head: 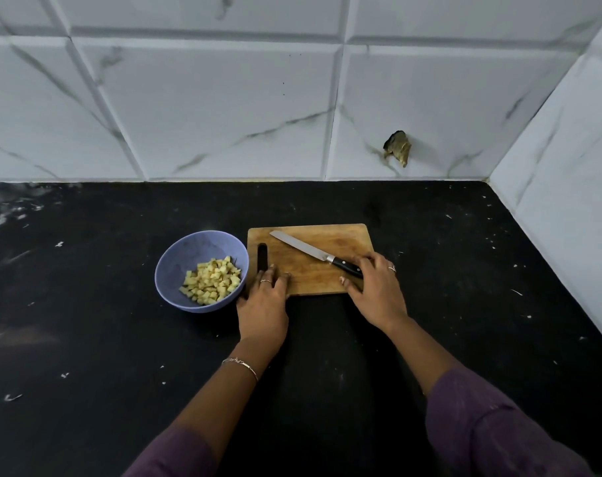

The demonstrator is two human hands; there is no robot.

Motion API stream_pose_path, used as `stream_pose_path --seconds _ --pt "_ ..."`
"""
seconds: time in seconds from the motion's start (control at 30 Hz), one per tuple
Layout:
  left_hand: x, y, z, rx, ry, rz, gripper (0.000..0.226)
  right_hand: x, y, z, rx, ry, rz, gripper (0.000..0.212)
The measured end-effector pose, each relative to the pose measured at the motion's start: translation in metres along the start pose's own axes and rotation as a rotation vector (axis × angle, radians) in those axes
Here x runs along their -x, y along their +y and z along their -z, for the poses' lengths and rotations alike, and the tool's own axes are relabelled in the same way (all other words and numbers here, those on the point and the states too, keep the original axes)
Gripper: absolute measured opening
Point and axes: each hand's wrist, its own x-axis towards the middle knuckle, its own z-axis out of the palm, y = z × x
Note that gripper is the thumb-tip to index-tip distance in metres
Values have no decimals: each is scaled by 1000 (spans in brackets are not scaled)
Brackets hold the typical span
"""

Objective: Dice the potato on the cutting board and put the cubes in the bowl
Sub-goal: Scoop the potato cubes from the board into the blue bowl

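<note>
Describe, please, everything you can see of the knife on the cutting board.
The knife has a long pale metal blade, a metal bolster and a black handle. It lies flat on the wooden cutting board, tip toward the far left, handle toward the near right. Fingers of the right hand lie over the handle's end.

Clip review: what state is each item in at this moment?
Bowl: upright, holding potato cubes.
Cutting board: flat on counter, no potato on it.
Knife: lying on the board.
Left hand: flat on board's near corner.
Right hand: on knife handle, grip unclear.
</note>
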Motion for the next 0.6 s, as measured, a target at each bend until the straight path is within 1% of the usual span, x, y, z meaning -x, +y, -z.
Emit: stream_pose_path --seconds 0.17,0.3,0.37,0.43,0.6 --pt "-2 1 1 -3 -11 -1 59 2 1 6 -121 -24 -27 55" --pt "1 5 3 18 -2 -54 64 9 -1 6 -145 70 -67 57" --pt "6 11 7 52 40 -106 69 14 -7 6 -173 116 -59 54" --pt "12 15 13 128 107 -138 68 18 -18 6 -197 138 -35 49" --pt "21 11 36 263 328 -199 46 19 -54 2 -222 163 37 46"
